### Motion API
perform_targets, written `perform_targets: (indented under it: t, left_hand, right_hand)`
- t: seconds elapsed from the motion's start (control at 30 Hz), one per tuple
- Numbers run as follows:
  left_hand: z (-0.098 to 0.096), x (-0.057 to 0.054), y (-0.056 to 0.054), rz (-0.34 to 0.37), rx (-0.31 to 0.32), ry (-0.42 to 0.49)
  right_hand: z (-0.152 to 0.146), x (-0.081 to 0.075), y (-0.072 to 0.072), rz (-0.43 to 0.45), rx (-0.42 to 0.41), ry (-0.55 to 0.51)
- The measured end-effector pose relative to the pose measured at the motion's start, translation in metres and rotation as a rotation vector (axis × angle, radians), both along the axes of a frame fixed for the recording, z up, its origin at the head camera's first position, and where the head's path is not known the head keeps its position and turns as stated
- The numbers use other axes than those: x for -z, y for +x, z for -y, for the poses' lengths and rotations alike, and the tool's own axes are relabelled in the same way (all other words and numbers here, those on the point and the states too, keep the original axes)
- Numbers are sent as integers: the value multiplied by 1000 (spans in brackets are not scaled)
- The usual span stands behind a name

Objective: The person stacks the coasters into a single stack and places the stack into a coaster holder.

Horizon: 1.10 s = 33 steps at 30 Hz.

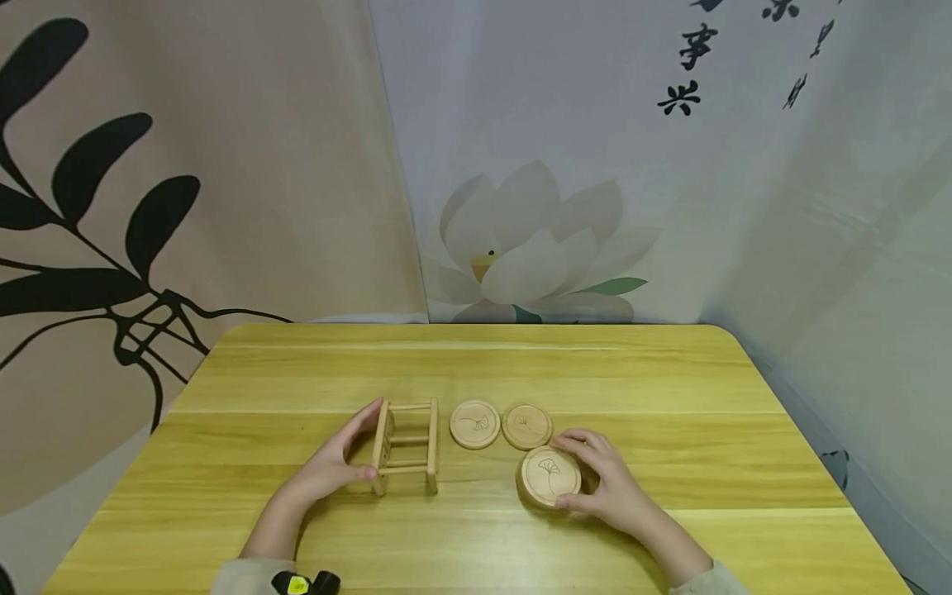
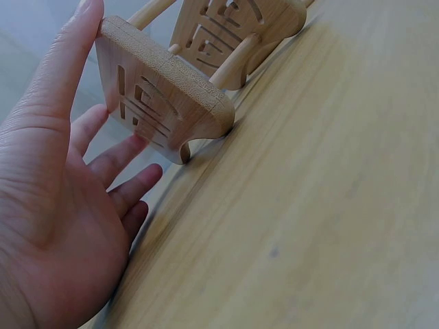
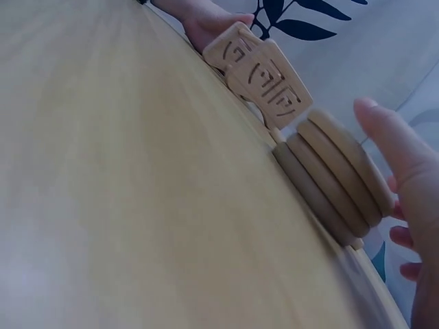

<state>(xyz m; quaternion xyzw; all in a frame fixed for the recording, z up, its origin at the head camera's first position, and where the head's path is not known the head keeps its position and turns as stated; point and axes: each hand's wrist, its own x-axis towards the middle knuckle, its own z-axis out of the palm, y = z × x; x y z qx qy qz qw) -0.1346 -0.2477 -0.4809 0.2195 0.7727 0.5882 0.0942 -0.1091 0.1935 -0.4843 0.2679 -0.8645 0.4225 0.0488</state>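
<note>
In the head view, the left arm angles inward and the left hand (image 1: 330, 467) grips the left panel of a wooden rack (image 1: 433, 446), thumb near, fingers far. The right hand (image 1: 606, 483) curls round the right side of a coaster stack (image 1: 549, 477) on the table (image 1: 431, 549); two loose coasters (image 1: 474, 424) lie beyond it. In the left wrist view, the thumb meets the panel's upper corner, fingers spread. From the right wrist, the thumb extends beside the stack.
</note>
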Motion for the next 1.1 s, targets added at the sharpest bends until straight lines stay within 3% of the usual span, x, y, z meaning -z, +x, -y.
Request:
perform_targets:
  t: [0.4, 0.77, 1.1]
  left_hand:
    - [1, 0, 0, -4, 3, -5]
    - [0, -1, 0, -30, 10, -3]
    - [1, 1, 0, -33, 11, 6]
  right_hand:
    - [-15, 0, -24, 22, 17, -74]
    - [-24, 4, -49, 46, 61, -97]
    - [-22, 8, -69, 109, 46, -77]
